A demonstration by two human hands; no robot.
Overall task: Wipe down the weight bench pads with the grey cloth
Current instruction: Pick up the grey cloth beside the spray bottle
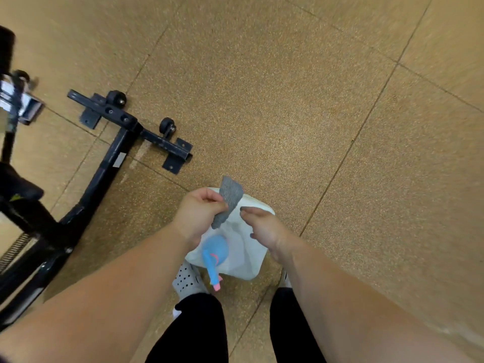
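Shoe (187,281) and black trousers (199,331) fill the bottom centre of the frame. Just above them a white tub (243,260) stands on the floor with a blue bottle (216,254) in it. Over the tub your left hand (199,213) pinches the cloth (231,197). Your right hand (264,227) meets its edge with curled fingertips, but you cannot tell whether it grips. Further off, the bench (104,174) stands at the left.

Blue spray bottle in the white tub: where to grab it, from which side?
Grip the blue spray bottle by its narrow neck, just behind the pink nozzle. It lies tilted in the white tub, head over the near rim, so come from above on the near side. The left hand holds the grey cloth; the right hand looks free.
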